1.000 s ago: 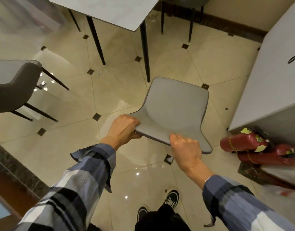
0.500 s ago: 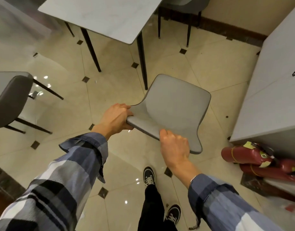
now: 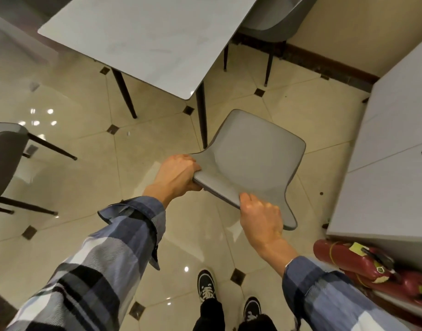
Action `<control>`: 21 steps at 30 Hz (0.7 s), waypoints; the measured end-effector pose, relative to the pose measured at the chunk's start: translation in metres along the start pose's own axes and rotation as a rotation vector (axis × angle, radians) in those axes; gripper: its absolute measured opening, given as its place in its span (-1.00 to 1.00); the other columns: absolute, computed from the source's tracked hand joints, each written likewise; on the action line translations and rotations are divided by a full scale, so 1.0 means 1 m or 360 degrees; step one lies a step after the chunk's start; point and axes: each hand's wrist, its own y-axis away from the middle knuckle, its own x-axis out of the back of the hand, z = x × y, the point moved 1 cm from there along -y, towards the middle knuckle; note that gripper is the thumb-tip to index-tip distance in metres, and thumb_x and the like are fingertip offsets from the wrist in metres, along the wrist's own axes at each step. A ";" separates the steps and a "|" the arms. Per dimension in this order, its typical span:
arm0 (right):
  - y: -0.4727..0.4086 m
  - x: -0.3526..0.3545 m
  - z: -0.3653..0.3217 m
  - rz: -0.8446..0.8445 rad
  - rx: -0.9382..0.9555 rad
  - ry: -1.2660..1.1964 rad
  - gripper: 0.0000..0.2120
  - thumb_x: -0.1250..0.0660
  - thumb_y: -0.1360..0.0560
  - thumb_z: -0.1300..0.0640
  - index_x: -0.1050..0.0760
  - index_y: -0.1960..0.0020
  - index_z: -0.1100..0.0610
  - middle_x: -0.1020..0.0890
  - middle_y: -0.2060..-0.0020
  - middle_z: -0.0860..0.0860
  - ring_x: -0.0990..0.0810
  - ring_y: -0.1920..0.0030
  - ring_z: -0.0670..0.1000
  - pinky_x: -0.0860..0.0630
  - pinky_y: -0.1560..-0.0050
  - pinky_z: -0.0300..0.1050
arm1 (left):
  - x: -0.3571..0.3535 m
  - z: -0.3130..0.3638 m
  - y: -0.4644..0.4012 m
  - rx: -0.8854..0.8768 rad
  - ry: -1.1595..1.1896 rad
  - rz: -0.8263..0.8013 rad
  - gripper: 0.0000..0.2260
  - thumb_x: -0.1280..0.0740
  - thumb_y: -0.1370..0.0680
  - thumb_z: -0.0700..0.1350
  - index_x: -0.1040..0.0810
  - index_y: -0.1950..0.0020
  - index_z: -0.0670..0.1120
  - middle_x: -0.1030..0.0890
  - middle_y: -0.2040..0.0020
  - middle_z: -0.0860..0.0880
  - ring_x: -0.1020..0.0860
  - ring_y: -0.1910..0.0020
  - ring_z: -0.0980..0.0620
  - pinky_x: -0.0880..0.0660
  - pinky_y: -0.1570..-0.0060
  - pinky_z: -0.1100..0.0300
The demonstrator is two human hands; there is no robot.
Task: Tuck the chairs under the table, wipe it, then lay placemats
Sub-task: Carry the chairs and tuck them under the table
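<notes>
A grey chair (image 3: pixel 253 158) stands just right of the near corner of the pale marble-topped table (image 3: pixel 143 37). My left hand (image 3: pixel 177 175) grips the left end of the chair's backrest top edge. My right hand (image 3: pixel 260 218) grips the same edge further right. The chair's seat faces the table's black corner leg (image 3: pixel 201 115); the chair's own legs are hidden under it. No placemats or cloth are in view.
A second grey chair (image 3: pixel 5 161) stands at the left on black legs. A third chair (image 3: pixel 269 22) sits at the table's far right. A white cabinet (image 3: pixel 396 151) lines the right side, with red fire extinguishers (image 3: pixel 348 259) at its foot. My feet (image 3: pixel 206 285) are on the glossy tiled floor.
I have stepped forward with the chair, both hands keeping their grip; the table has drawn nearer and the chair now sits closer to its corner leg.
</notes>
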 end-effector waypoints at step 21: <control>-0.205 0.007 0.170 0.0204 0.0537 -0.0018 -0.85 -0.33 -0.31 0.36 -0.46 0.33 0.15 -0.50 0.55 0.07 -0.45 0.63 0.13 -0.23 0.55 -0.22 | 0.057 0.035 -0.181 0.0408 0.0158 0.0149 -0.58 -0.44 -0.43 0.24 -0.61 -0.19 0.04 -0.59 -0.19 -0.04 -0.52 -0.24 -0.06 -0.41 -0.21 0.02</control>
